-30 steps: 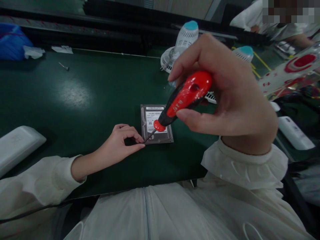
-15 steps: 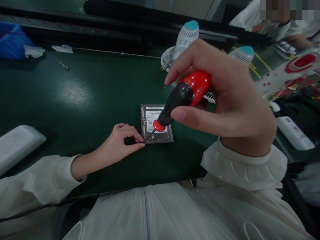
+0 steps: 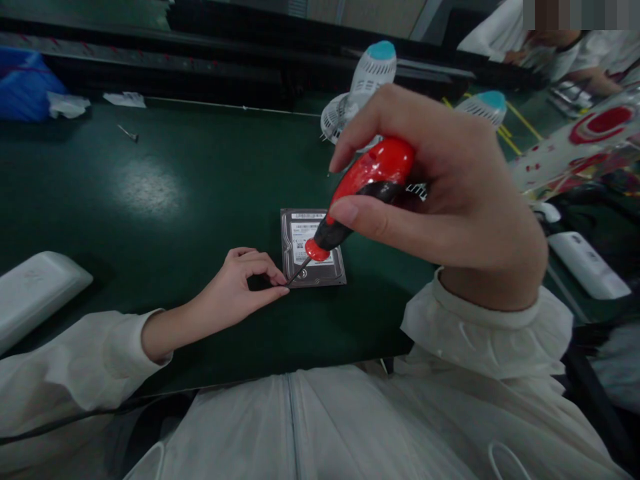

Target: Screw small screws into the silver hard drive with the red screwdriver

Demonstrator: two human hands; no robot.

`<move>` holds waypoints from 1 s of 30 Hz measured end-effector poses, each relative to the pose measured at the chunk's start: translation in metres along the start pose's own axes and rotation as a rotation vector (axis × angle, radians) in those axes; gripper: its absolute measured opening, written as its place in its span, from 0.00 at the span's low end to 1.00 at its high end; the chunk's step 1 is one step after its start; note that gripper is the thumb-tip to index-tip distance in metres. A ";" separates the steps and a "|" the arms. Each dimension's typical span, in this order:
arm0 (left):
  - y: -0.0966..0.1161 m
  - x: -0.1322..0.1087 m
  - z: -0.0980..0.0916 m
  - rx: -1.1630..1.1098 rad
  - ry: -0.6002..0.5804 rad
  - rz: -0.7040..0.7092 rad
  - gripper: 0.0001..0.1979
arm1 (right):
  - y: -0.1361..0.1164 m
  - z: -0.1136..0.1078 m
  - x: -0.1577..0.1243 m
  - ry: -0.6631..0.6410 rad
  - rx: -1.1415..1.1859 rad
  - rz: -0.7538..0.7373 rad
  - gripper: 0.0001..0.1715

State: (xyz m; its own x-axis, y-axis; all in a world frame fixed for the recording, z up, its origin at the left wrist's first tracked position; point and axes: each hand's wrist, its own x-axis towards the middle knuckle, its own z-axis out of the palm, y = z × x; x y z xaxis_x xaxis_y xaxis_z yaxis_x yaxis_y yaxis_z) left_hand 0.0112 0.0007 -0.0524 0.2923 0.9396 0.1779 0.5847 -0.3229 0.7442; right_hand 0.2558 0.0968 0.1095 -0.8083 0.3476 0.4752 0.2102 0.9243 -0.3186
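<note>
A grey hard drive with a white label lies flat on the dark green table. My right hand is closed round the red and black handle of a screwdriver. Its tip rests at the drive's near left corner. My left hand lies on the table just left of that corner, thumb and forefinger pinched together beside the tip. What the pinch holds, if anything, is hidden.
A white box sits at the left edge. Two white fans with teal caps stand behind the drive. A small screw and paper scraps lie far left. Another person in white works at the back right.
The screwdriver handle has turned in my right hand, showing red, then black, then red again. The tip stays at the drive's corner. My left hand has not moved.
</note>
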 end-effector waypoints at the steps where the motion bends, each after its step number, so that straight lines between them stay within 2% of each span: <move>1: -0.001 0.000 0.000 0.001 -0.002 0.003 0.08 | 0.000 0.000 0.000 -0.010 0.011 -0.005 0.17; 5: -0.001 0.000 0.000 -0.008 -0.007 0.003 0.08 | -0.001 -0.002 0.000 -0.064 0.037 -0.039 0.23; 11: 0.000 0.000 0.000 -0.031 0.006 0.030 0.06 | -0.001 0.001 -0.001 0.013 -0.034 -0.009 0.19; 16: -0.003 0.000 0.001 -0.016 0.010 0.036 0.07 | 0.003 0.000 0.001 -0.037 0.034 -0.077 0.21; 20: -0.001 0.000 0.001 -0.013 0.013 0.035 0.07 | 0.001 0.000 0.001 -0.013 0.002 0.012 0.19; 23: -0.001 -0.001 0.000 -0.014 0.013 0.043 0.06 | -0.001 -0.001 0.000 -0.005 -0.024 -0.002 0.19; 25: -0.001 -0.001 0.000 -0.013 0.010 0.040 0.06 | -0.001 -0.002 0.000 -0.012 0.008 -0.024 0.22; 30: -0.001 -0.001 0.000 -0.007 0.004 0.035 0.06 | -0.001 -0.001 0.000 -0.036 -0.022 0.018 0.22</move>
State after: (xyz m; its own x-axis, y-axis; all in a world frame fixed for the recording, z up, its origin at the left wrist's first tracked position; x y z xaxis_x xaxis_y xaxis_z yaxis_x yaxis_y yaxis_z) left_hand 0.0104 0.0006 -0.0535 0.3098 0.9281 0.2063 0.5687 -0.3548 0.7421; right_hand 0.2559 0.0957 0.1107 -0.8232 0.3587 0.4400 0.2366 0.9213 -0.3085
